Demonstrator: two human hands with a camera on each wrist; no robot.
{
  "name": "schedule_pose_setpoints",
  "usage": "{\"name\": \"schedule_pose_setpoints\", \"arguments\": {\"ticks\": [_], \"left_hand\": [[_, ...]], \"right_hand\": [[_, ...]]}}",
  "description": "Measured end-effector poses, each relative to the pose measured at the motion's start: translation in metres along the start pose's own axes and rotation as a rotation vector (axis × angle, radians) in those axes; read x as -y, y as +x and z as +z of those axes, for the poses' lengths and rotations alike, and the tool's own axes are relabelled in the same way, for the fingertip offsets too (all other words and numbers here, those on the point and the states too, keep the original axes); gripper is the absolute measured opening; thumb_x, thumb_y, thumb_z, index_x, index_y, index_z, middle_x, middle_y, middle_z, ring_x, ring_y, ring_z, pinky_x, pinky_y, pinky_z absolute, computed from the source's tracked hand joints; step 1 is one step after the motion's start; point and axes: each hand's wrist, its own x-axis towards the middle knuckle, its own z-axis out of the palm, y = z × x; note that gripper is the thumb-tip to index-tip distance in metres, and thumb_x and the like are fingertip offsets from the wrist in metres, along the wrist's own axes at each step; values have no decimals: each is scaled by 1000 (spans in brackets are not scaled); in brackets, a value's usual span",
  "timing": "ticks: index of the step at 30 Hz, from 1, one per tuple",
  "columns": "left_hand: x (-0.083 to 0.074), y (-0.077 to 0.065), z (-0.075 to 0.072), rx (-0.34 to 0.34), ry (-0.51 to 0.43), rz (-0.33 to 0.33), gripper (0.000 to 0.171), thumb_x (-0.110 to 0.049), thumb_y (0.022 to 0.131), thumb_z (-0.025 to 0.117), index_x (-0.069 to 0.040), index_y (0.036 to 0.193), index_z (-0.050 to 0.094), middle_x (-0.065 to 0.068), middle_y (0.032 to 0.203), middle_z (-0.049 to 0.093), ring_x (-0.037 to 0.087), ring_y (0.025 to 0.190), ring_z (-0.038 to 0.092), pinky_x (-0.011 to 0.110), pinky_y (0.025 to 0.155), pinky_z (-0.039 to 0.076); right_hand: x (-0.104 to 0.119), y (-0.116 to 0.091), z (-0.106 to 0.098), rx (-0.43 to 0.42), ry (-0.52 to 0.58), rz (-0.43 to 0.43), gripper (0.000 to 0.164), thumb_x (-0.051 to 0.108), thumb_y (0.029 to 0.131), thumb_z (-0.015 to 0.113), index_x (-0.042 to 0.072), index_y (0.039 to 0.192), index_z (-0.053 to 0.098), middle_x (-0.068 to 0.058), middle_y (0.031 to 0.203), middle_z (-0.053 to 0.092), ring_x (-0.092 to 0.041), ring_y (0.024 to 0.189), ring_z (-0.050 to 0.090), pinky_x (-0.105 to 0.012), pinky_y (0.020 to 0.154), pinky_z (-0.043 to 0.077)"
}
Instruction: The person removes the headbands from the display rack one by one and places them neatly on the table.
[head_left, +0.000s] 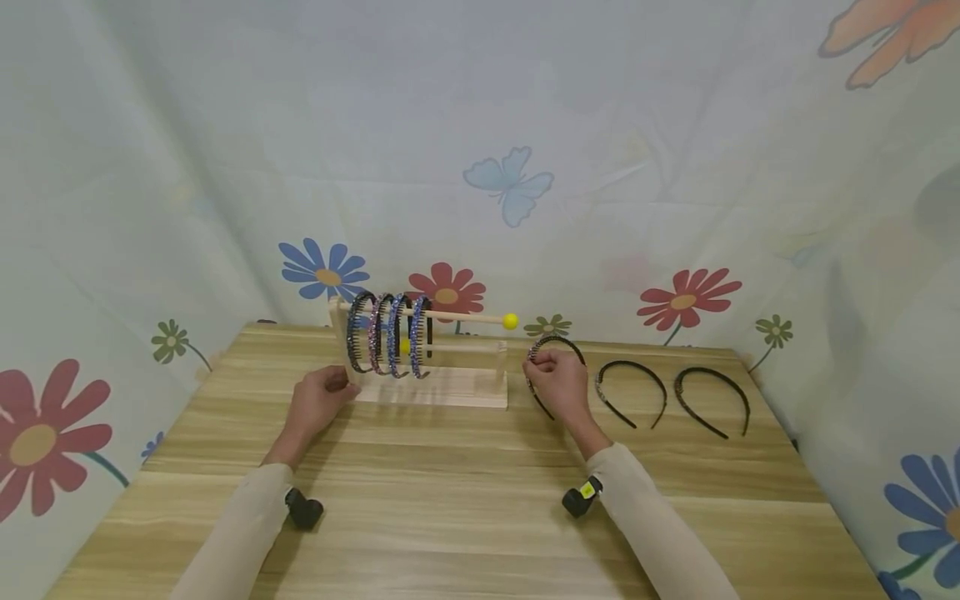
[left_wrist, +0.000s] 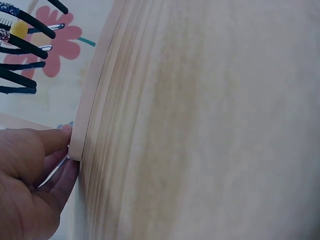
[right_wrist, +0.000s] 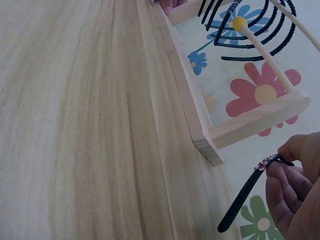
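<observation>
My right hand (head_left: 558,385) pinches a black headband (right_wrist: 240,197) with pinkish sparkly beads, between thumb and fingers; my hand hides part of it. At the right of the wooden rack (head_left: 450,392), the two stand apart. My left hand (head_left: 318,406) holds the rack's front left corner, and in the left wrist view its thumb and fingers grip the end of the base. Several beaded headbands (head_left: 393,337), dark, pink and blue, hang on the rack's upper rod toward its left end.
Two more black headbands, one nearer (head_left: 633,363) and one farther right (head_left: 705,370), lie on the wood-grain table (head_left: 450,500). A yellow ball (head_left: 510,321) caps the upper rod's right end. Behind the table hangs a flower-printed cloth (head_left: 420,125).
</observation>
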Motion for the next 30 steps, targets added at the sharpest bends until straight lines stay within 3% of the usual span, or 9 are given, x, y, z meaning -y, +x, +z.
{"name": "schedule_pose_setpoints", "arguments": {"ticks": [6, 17, 30], "left_hand": [[1, 0, 0, -5, 7, 12, 42, -18, 99, 69, 6, 133, 62, 27, 125, 68, 41, 113, 69, 55, 95, 55], [1, 0, -1, -13, 2, 17, 41, -18, 99, 69, 5, 132, 63, 26, 123, 70, 40, 111, 70, 55, 94, 56], [-2, -1, -1, -10, 6, 11, 41, -17, 99, 69, 6, 131, 63, 26, 123, 69, 41, 112, 69, 55, 95, 56]], "right_hand": [[-3, 3, 5, -20, -35, -8, 15, 25, 89, 80, 10, 88, 81, -2, 80, 78, -16, 74, 75, -41, 78, 60], [-9, 8, 14, -14, -123, -14, 11, 20, 86, 82, 10, 83, 81, -3, 76, 77, -17, 68, 72, -34, 65, 58], [-13, 7, 23, 47, -79, 75, 19, 21, 89, 79, 3, 94, 80, -9, 82, 78, -19, 70, 74, -35, 68, 60]]}}
